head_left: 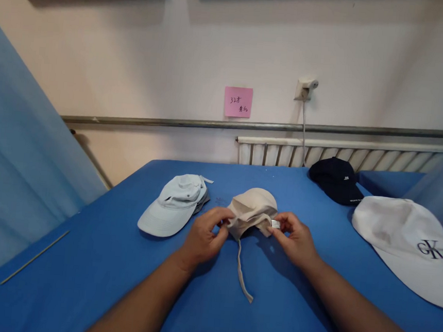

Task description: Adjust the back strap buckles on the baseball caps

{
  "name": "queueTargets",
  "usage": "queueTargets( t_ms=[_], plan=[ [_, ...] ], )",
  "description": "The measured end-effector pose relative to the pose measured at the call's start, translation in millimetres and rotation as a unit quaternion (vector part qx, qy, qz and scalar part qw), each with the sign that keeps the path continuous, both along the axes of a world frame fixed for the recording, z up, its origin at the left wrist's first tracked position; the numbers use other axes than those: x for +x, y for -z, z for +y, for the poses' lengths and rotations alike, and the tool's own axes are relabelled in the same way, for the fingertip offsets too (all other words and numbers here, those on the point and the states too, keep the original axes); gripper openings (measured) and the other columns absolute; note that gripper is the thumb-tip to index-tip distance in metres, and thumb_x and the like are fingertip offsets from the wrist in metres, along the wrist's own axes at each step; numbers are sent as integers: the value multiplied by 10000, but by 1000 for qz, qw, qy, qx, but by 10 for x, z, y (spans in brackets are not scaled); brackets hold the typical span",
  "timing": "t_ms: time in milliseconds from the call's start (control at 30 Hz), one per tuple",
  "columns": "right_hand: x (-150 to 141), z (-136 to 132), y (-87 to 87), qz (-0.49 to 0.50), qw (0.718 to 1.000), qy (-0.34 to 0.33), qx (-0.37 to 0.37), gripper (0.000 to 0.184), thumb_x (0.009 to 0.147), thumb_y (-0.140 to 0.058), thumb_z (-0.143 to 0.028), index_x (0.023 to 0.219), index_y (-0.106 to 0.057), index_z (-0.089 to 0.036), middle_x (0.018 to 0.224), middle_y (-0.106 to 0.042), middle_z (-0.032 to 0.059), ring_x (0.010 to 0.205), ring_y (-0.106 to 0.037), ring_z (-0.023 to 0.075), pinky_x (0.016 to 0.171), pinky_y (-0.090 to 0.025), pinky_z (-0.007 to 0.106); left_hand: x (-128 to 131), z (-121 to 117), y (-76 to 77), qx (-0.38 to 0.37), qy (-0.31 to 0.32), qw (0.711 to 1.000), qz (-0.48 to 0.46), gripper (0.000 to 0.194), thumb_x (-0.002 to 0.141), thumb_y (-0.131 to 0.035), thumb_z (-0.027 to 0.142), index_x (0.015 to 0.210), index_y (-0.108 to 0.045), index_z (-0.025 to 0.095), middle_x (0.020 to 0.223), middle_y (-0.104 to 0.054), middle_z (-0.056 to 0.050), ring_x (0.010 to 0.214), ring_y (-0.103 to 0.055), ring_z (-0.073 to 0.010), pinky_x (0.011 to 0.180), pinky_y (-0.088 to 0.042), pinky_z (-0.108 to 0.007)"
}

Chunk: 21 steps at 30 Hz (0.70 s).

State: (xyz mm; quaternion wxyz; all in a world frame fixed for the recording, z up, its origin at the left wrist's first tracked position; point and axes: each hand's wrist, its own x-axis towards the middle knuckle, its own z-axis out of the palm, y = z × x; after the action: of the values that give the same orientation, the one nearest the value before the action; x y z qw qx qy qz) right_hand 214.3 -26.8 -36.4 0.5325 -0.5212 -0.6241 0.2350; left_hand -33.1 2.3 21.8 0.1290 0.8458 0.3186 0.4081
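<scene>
1. Beige cap (256, 200): one, soft, between the two hands, its edge bunched in folds. Whether its far side rests on the counter (118, 286) cannot be told.
2. Left hand (204, 238): thumb and fingers nearly closed, pinching the cap's near-left edge; the grip looks light, as suits thin cloth.
3. Right hand (295, 240): likewise nearly closed, pinching the opposite edge beside a white label (275, 224). Holding from two sides probably keeps the limp fabric from collapsing.
4. Strap (240, 273): narrow, beige, between the forearms; trails from the cap's near edge, seemingly because neither hand has hold of it.
5. Pale cap (173, 206): just beyond and left of the left hand, brim toward the near left, a grey piece (203, 202) showing at its right edge.
6. White cap (398, 228): well right of the right hand, lettered "CK".
7. Navy cap (333, 178): beyond the right hand; set apart, likely leaving elbow room.
8. Thin stick (35, 257): far left of the left hand.
</scene>
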Motion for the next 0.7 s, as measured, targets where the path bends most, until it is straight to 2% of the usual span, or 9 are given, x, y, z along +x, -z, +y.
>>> queueTargets(
  t_ms=[67,133,267,400,500,633,700],
  plan=[
    [25,47,16,46,999,12,-8,247,798,-674,-379,934,-571,-201,711,-609,-3,617,-560,152,592,-452,274,8,-55,-57,-49,68,994,75,320,753,-474,30,974,-645,185,914,-689,-38,824,-636,-160,781,-498,-282],
    [36,67,16,69,998,2,-14,264,784,-689,-379,940,-572,-202,742,-633,8,636,-584,157,611,-464,279,44,-104,-75,-93,143,972,164,371,697,-490,11,975,-655,191,938,-695,-31,865,-635,-169,815,-489,-285],
    [34,68,31,67,996,-39,-33,243,784,-688,-358,930,-571,-204,749,-642,7,642,-588,152,619,-462,275,173,-157,18,-129,231,930,256,376,693,-569,31,1015,-659,202,1032,-702,-42,979,-619,-194,923,-452,-308],
    [27,71,100,30,996,-61,-59,232,779,-688,-345,921,-562,-211,675,-589,-29,590,-540,131,586,-439,258,253,-166,126,-126,259,916,278,209,790,-600,95,946,-668,216,984,-714,-22,954,-622,-178,975,-408,-319],
    [20,72,141,15,993,-94,-68,222,790,-672,-350,921,-550,-219,711,-598,-24,614,-552,133,599,-447,259,260,-189,133,-118,251,916,290,110,821,-637,165,915,-665,215,960,-708,-20,964,-601,-185,964,-404,-322],
    [19,56,126,-31,991,-115,-67,193,804,-652,-333,928,-550,-228,699,-573,-34,625,-549,134,610,-447,262,264,-243,91,-114,251,910,310,322,779,-731,265,1088,-646,238,995,-696,-31,1029,-561,-219,948,-413,-341],
    [30,48,100,-60,989,-118,-65,183,805,-650,-316,932,-554,-228,687,-562,-39,620,-540,134,615,-445,264,260,-242,61,-110,253,909,311,316,791,-716,256,1098,-645,242,1015,-686,-35,1039,-556,-220,956,-410,-345]
  ],
)
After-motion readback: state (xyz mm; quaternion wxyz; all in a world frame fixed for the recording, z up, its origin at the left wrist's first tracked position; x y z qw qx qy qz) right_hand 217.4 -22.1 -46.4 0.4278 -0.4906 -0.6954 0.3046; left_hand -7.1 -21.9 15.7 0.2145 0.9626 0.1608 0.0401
